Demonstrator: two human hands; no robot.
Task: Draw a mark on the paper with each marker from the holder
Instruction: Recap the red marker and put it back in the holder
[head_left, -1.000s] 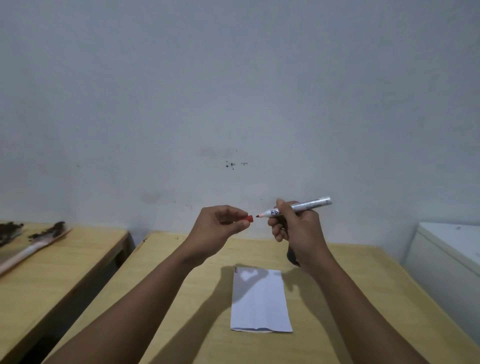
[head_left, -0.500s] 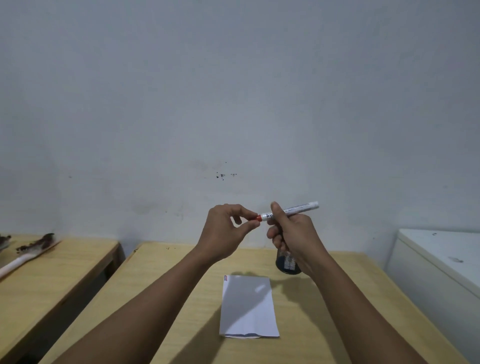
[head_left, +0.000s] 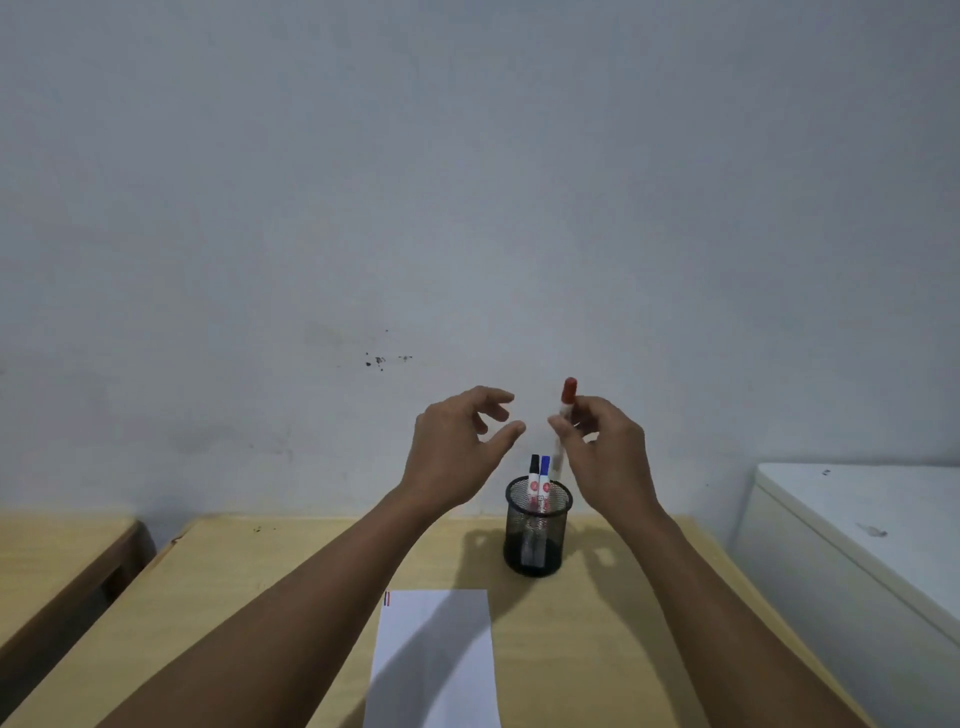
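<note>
My right hand (head_left: 605, 447) holds a red-capped marker (head_left: 567, 400) upright, cap on top, just above the black mesh holder (head_left: 537, 535). The marker's lower end hangs over the holder's right rim. Inside the holder stand a black-capped marker (head_left: 534, 475) and a blue-capped marker (head_left: 545, 475). My left hand (head_left: 457, 447) hovers to the left of the red marker, fingers spread, holding nothing. A white sheet of paper (head_left: 436, 660) lies on the wooden table (head_left: 270, 587) in front of the holder, with short coloured marks (head_left: 386, 599) at its far left corner.
A second wooden table (head_left: 57, 551) stands at the left across a narrow gap. A white cabinet (head_left: 857, 545) sits close to the table's right side. A plain grey wall (head_left: 467, 208) rises right behind the table.
My left hand pushed the red cap onto the marker, then let go and spread its fingers. My right hand turned the capped marker upright over the holder. The view tilted, baring the holder.
</note>
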